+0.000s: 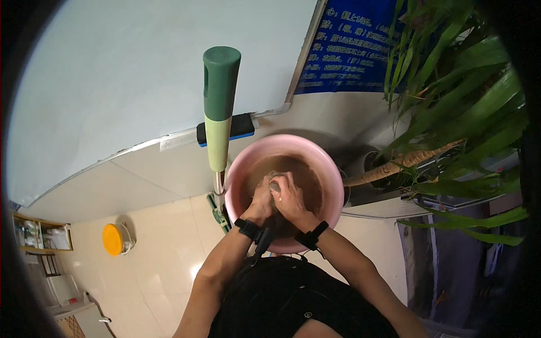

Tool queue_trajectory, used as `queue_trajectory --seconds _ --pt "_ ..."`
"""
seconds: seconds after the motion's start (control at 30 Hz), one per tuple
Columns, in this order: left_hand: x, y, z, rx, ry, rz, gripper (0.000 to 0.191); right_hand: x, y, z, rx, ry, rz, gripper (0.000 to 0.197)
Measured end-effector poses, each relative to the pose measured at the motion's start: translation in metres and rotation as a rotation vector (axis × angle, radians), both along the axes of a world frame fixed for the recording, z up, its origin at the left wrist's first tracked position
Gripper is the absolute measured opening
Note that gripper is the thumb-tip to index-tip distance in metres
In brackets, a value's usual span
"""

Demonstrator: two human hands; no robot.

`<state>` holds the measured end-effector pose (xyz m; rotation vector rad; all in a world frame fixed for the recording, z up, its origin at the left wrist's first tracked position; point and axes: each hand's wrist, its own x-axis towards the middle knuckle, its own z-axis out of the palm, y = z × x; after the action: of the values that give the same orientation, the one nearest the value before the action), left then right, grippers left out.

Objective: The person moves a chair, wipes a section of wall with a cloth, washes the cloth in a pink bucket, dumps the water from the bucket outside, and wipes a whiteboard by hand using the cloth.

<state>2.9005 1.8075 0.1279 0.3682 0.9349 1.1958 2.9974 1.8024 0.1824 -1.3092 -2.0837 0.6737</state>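
A pink plastic basin stands in front of me, with murky brown water inside. Over the water, my left hand and my right hand are pressed together around a small wet grey bundle, which looks like cloth. The right fingers curl over the top of it, and the left hand closes in from the other side. Most of the bundle is hidden by the fingers. A dark band is on each of my wrists.
Left of the basin, a green-handled mop stands upright. Behind it are a whiteboard and a black-and-blue eraser. A leafy potted plant leans in from the right. A yellow-lidded bucket sits on the tiled floor.
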Motion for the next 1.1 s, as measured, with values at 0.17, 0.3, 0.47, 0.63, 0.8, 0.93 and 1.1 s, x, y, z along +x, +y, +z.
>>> queue_trajectory --seconds 0.17,0.3,0.47,0.63,0.8,0.93,1.1 --pt "0.004 -0.001 0.013 -0.279 0.052 0.018 0.033 0.003 0.007 -0.026 0.069 0.139 -0.092 0.022" --pt "-0.003 0.0 -0.005 -0.285 0.132 -0.008 0.039 0.001 0.024 -0.037 -0.169 0.052 -0.154 0.031" --pt "-0.014 0.013 -0.014 -0.243 0.295 -0.121 0.053 0.037 0.064 -0.059 -0.429 -0.079 -0.354 0.039" --pt "-0.037 0.014 -0.063 -0.282 0.398 0.002 0.074 0.052 0.073 -0.069 -0.503 -0.726 -0.169 0.049" --pt "-0.013 0.007 -0.07 -0.258 0.335 -0.076 0.076 0.041 0.054 -0.095 -0.336 -0.908 0.049 0.058" --pt "-0.011 0.006 -0.097 -0.379 0.354 0.118 0.059 0.004 0.033 -0.064 -0.403 -0.431 0.016 0.042" --pt "-0.013 0.01 -0.059 -0.425 -0.128 0.043 0.062 0.009 0.012 -0.025 -0.137 -0.251 0.113 0.026"
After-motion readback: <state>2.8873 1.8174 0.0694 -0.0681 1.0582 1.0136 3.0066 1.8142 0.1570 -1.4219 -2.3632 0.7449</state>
